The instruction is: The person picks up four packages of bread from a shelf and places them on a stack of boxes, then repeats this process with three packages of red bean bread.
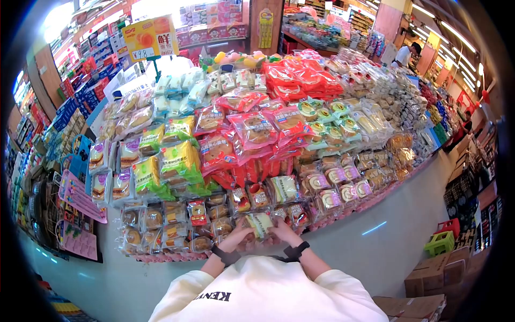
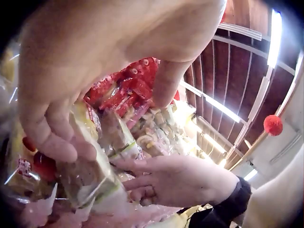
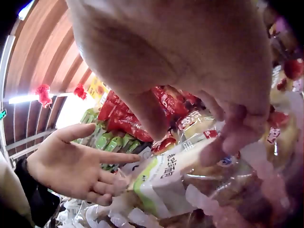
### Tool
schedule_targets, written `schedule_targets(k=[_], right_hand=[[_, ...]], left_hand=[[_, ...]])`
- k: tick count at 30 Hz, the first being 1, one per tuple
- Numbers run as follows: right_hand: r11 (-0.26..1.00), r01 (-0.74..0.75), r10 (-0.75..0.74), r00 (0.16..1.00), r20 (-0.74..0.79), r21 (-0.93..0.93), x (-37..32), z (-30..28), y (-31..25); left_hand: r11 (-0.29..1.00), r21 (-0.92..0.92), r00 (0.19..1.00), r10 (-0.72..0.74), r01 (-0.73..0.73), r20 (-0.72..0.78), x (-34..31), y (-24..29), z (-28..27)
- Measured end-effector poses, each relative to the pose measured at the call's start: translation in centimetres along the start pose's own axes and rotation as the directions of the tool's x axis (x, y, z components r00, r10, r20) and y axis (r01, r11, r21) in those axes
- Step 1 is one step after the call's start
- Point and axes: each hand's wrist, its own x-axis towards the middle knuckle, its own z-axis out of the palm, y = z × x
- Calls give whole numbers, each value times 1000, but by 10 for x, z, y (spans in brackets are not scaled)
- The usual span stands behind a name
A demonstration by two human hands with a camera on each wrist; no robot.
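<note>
Fingers (image 3: 118,158) of both hands (image 1: 238,235) (image 1: 284,232) at green-and-white packet (image 1: 260,225), "KEN" on white shirt (image 1: 268,287).

Ahead of me, left of the heaped red packs (image 1: 303,80), I see a yellow price sign (image 1: 147,40). To my right are cardboard boxes (image 1: 426,276) and a green crate (image 1: 440,244); ceiling lights (image 2: 274,40) glow overhead.

The right hand (image 3: 178,52) fills the top, its thumb hanging apart from its bent fingers, which touch one end of a clear packet (image 3: 164,178) with a white-and-green label. At left, the left hand (image 3: 78,166), thumb raised and index finger straight, reaches the other end. Behind lie red packets (image 3: 121,118) and green packets (image 3: 114,145); red ornaments (image 3: 43,95) hang overhead.
</note>
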Motion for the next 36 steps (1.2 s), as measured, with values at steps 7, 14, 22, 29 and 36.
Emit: schedule_targets(k=[7, 14, 22, 29, 36], right_hand=[[962, -59, 34, 995, 99, 268, -4, -13, -14], [943, 15, -63, 989, 132, 333, -38, -19, -51], [845, -8, -66, 991, 118, 535, -90, -49, -99], [790, 249, -138, 962, -234, 560, -148, -73, -141], [688, 257, 71, 907, -416, 679, -198, -79, -134]], left_hand=[[965, 3, 962, 263, -263, 68, -8, 8, 6], [894, 193, 890, 434, -405, -142, 1, 0, -15], [850, 249, 836, 514, -465, -194, -46, 35, 15], [644, 254, 652, 755, -722, -60, -75, 66, 68], [688, 12, 679, 714, -726, 170, -81, 62, 118]])
